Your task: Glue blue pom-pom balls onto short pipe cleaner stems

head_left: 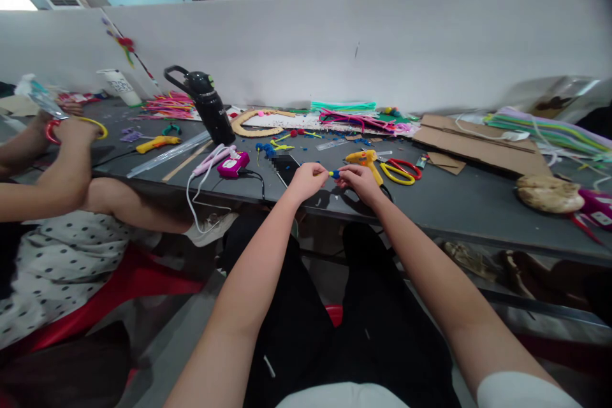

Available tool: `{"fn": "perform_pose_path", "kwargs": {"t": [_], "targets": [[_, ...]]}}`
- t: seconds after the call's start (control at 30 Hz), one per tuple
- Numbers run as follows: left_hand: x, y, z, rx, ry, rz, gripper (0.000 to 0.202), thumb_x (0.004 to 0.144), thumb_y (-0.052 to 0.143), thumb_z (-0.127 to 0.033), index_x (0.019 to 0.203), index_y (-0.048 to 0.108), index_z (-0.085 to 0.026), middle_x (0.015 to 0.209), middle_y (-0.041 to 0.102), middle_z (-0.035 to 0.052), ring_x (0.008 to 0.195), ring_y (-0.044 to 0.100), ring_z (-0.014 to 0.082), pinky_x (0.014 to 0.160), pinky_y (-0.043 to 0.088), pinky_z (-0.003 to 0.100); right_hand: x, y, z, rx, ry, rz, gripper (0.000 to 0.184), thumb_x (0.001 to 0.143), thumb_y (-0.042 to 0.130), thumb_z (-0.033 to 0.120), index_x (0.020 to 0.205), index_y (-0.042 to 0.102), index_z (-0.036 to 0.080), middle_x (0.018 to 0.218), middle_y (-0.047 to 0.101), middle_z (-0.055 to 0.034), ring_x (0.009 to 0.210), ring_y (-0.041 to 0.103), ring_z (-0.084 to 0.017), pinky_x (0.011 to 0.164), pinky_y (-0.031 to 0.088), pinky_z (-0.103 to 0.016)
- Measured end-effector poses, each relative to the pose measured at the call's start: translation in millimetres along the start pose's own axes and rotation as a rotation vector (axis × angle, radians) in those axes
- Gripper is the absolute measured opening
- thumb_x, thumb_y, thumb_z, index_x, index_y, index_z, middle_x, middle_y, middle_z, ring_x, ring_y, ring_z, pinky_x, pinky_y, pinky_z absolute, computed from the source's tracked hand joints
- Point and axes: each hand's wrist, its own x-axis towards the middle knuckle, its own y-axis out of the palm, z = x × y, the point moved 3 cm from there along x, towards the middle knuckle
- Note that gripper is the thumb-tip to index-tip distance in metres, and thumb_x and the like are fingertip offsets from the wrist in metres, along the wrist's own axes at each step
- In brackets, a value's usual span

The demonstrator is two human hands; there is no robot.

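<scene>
Between my hands, just over the table's front edge, is a small blue-and-yellow pipe-cleaner piece (333,174). The fingers of my left hand (308,182) pinch its yellow end. At the blue end, my right hand (359,182) is closed on it with the fingertips. A phone (285,169) lies behind my left hand. Close behind my right hand is a yellow glue gun (367,158), with red-and-yellow scissors (400,171) to its right. Blue and yellow pipe-cleaner shapes (270,149) lie past the phone, among blue scraps.
A black bottle (213,111) stands back left, near a magenta box (233,164) with a cable. Pipe-cleaner bundles (347,120) line the low wall. Cardboard (482,143) lies on the right. At left, a person's hand (79,131) holds scissors (99,129).
</scene>
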Motion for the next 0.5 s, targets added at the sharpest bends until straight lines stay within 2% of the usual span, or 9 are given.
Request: {"fn": "perform_pose_path", "kwargs": {"t": [0.5], "targets": [[-1.4,0.0,-1.8,-0.014,0.011,0.016,0.023,0.079,0.057,-0.035,0.073,0.065,-0.014,0.061,0.062,0.0025,0.059,0.054,0.013,0.058,0.039,0.024,-2.7,0.8,3.8,-0.073,-0.057,0.0,0.027,0.065,0.075,0.039,0.077,0.069,0.016,0.066,0.069,-0.0036,0.058,0.061,-0.014,0.056,0.051,-0.026]]}}
